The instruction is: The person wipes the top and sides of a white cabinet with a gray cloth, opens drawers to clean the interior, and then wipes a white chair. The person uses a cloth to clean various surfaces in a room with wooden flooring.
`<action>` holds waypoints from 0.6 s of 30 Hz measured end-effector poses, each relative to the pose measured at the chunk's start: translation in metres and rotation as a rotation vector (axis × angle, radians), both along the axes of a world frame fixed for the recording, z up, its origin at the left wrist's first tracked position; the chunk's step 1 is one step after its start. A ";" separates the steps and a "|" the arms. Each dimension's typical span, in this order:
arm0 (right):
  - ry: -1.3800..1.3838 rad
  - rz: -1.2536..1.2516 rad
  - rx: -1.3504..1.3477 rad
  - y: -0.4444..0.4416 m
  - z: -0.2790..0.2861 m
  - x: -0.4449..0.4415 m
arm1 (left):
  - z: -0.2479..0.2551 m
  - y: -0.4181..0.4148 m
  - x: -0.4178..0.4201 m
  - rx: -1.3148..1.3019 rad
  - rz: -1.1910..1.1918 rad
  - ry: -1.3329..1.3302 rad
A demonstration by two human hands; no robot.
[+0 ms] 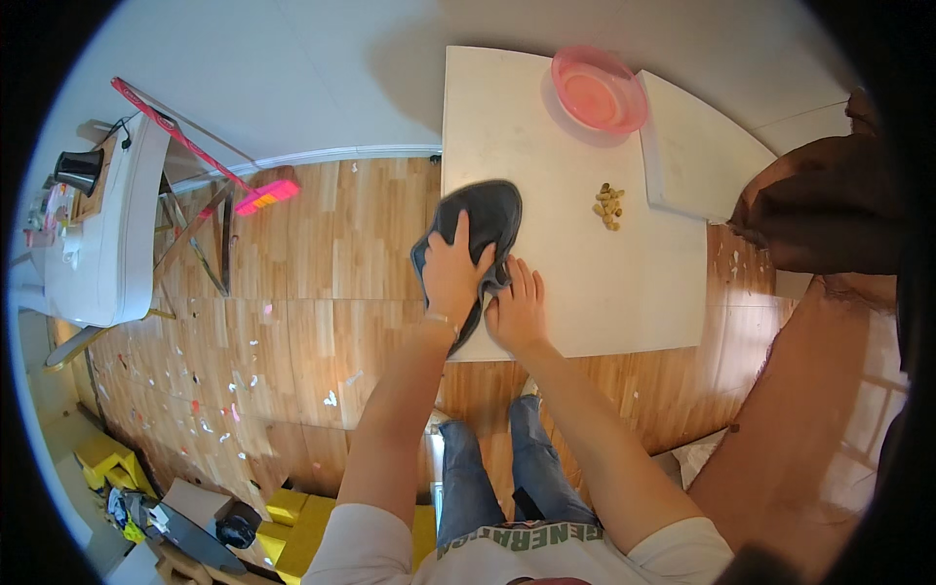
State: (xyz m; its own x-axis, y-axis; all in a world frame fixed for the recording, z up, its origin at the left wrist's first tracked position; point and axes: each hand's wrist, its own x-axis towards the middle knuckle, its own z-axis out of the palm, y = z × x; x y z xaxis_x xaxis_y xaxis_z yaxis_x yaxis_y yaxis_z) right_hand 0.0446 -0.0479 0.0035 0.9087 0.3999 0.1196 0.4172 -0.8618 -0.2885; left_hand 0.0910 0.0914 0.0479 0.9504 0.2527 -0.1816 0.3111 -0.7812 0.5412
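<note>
A dark grey cloth (486, 208) lies over the left edge of the white table (585, 307), part of it hanging past that edge. My left hand (455, 270) holds it from above, fingers spread across the fabric and thumb beside a bunched fold. At the cloth's right edge, my right hand (521, 311) rests palm down on the tabletop, its fingers somewhat apart. Whether its thumb touches the cloth is hard to see. Farther right on the table sits a small pile of unshelled peanuts (607, 208). A pink translucent plastic basin (596, 91) stands at the back.
A white panel (702, 153) adjoins the table's right side. Brown fabric (819, 205) hangs at far right. A pink broom (183, 139) leans by a second white table (110, 270) on the left. Paper scraps (330, 398) litter the wood floor; yellow boxes (307, 530) stand behind.
</note>
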 end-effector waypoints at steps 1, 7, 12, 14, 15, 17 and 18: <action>0.002 0.000 -0.021 0.000 0.002 -0.001 | 0.006 0.000 -0.018 -0.046 -0.007 0.036; 0.126 -0.007 -0.016 -0.001 0.011 0.001 | 0.003 -0.003 -0.083 -0.139 -0.030 0.152; 0.130 -0.002 -0.027 0.002 0.010 0.002 | -0.004 0.003 -0.029 -0.096 0.006 0.048; 0.032 0.006 0.010 0.001 -0.001 0.002 | -0.005 0.006 0.010 -0.099 0.028 0.032; 0.043 0.007 0.002 0.003 0.001 0.003 | -0.008 0.008 0.032 -0.083 0.041 0.016; 0.056 0.011 -0.017 0.005 0.005 0.003 | -0.004 0.009 0.077 -0.024 0.079 0.046; 0.019 0.022 -0.012 0.005 0.003 0.003 | -0.004 0.010 0.099 -0.002 0.103 0.044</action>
State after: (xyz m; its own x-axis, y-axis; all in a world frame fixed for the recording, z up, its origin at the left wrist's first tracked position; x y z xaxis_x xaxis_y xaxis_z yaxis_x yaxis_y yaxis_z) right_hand 0.0478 -0.0434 0.0069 0.9016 0.4213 0.0978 0.4309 -0.8557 -0.2865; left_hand 0.1900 0.1016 0.0443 0.9103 0.3487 -0.2230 0.4135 -0.7429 0.5264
